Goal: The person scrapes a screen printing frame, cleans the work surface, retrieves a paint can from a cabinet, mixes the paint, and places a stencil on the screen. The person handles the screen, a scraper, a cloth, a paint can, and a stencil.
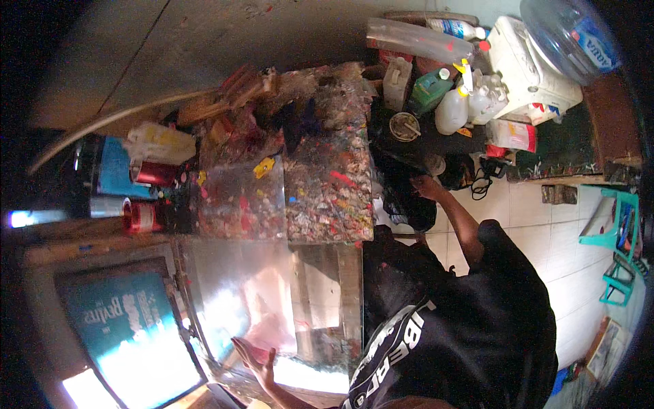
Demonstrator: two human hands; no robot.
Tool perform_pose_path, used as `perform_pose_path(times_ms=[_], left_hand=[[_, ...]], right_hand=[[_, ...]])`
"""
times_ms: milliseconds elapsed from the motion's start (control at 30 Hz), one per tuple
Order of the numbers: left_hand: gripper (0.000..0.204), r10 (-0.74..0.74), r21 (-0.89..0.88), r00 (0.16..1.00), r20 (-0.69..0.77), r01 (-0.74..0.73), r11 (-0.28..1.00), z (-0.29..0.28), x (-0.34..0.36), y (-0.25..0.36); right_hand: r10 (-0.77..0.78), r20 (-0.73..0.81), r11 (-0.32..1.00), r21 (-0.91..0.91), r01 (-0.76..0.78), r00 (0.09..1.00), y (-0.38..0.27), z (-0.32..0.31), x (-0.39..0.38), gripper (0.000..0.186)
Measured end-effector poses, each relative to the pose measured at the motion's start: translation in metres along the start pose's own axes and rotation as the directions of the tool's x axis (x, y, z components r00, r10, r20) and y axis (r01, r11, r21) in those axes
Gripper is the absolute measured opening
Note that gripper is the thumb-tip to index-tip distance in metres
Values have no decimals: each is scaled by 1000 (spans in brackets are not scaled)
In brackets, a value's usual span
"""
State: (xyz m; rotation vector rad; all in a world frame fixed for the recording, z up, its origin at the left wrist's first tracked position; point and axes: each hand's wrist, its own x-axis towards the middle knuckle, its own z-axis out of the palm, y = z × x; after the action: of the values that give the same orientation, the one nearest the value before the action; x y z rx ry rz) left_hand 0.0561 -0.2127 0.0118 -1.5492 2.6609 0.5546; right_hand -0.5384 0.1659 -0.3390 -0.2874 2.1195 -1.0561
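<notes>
The left hand (261, 369) has its fingers extended and thumb apart, at the near edge of a smooth, reflective pane (259, 266); whether it touches that surface cannot be told; the right hand (426, 187) is at a dark, soft-looking bundle (407, 201), and its grip cannot be made out; up from the left hand, beyond the pane, spreads a rough board (327, 215) crusted with multicoloured flecks; left of that hand stands a framed teal panel (112, 293) bearing pale lettering; above the right hand are a round tub (405, 127), a squat green bottle (430, 90) and a white, yellow-triggered spray bottle (452, 110); the pane looks glossy, streaked with bright glare.
</notes>
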Motion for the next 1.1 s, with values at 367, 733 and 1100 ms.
perform_pose_path(times_ms=[367, 733, 1100], left_hand=[[119, 83, 8, 989, -125, -83, 997, 19, -8, -6], [120, 72, 0, 973, -220, -74, 997, 21, -6, 16], [124, 51, -66, 956, -289, -73, 995, 31, -9, 25]], right_hand=[[-311, -171, 899, -371, 231, 935, -94, -50, -48, 24], [-305, -194, 893, 282, 351, 932, -253, -85, -122, 33], [-863, 422, 295, -26, 955, 279, -486, 145, -197, 26]])
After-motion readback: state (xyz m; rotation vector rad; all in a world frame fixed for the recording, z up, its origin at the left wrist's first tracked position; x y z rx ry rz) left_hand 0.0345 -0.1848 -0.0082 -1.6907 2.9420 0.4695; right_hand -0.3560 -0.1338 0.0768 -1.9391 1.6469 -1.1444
